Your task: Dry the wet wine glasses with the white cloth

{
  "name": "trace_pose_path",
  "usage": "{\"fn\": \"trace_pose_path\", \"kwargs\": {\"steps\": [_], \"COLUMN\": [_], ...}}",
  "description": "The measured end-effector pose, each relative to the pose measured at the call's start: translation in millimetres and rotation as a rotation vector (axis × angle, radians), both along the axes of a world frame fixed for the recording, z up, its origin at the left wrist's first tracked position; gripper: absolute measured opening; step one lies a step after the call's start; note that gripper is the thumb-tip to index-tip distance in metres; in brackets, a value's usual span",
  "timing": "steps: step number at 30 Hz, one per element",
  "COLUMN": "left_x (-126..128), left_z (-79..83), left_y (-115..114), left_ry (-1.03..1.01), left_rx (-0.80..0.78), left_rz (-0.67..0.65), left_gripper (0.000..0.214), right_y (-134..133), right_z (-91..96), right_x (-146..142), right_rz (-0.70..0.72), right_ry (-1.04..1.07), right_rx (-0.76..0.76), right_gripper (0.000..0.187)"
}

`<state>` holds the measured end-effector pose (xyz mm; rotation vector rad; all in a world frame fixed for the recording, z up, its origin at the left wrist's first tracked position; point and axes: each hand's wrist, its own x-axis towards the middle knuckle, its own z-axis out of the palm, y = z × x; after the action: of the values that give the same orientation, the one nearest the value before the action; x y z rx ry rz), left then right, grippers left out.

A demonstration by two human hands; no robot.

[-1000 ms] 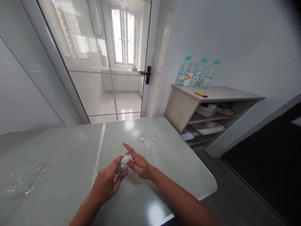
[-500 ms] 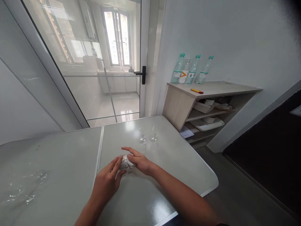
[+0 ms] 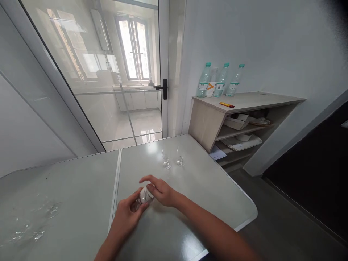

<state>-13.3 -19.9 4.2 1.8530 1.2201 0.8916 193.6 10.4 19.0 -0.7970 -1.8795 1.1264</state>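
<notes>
Lower left of the frame: several clear glasses [image 3: 38, 235] stand on the table [image 3: 81, 188]; outlines overlap, so the exact count cannot be confirmed. A pale seam strip [image 3: 117, 172] crosses the table to their right.

Lower centre: the left hand [image 3: 127, 214] is closed, thumb and fingers gripping a clear piece, apparently glass, at its lower-left end. The workpiece is located between both hands, above the table and right of the seam strip. White material [image 3: 147, 195], apparently tissue or cloth, fills or covers its upper-right part; whether it lies inside or around the wall cannot be determined.

The right hand [image 3: 162, 192] grips the white material, thumb pressed against it, index finger extended toward the left.

Change: in the preceding half second the white material has gone from a crumpled wad to a smoother, banded form, and the workpiece has tilted. Implication: the piece is apparently being turned against the white material, with the left hand supporting and the right hand applying pressure.

Centre: two clear stemmed glasses [image 3: 166, 164] stand upright, apart from the hands; their position on the table is unchanged.

Right of centre: a cabinet [image 3: 206, 123] carries plastic bottles [image 3: 203, 80] and a yellow-and-red object [image 3: 226, 104].
</notes>
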Motion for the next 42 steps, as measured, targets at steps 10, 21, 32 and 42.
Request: {"fn": "trace_pose_path", "kwargs": {"steps": [10,21,32,42], "left_x": [0,-6,18,-12], "left_z": [-11.6,5.2,-0.9,2.8], "left_y": [-2,1,-11,1], "left_ry": [0.115,-0.085,-0.304,-0.515], "left_rx": [0.123,-0.19,-0.374,-0.891], "left_rz": [0.057,-0.053,-0.145,-0.216], "left_gripper": [0.054,0.046,0.05,0.056], "right_y": [-4,-2,-7,-10], "right_z": [8.3,9.0,21.5,11.5], "right_x": [-2,8,13,5], "right_rz": [0.055,0.144,0.152,0.134], "right_ry": [0.22,-0.02,0.027,-0.272], "right_rx": [-0.346,-0.145,-0.124,0.608], "right_gripper": [0.06,0.048,0.046,0.032]}}
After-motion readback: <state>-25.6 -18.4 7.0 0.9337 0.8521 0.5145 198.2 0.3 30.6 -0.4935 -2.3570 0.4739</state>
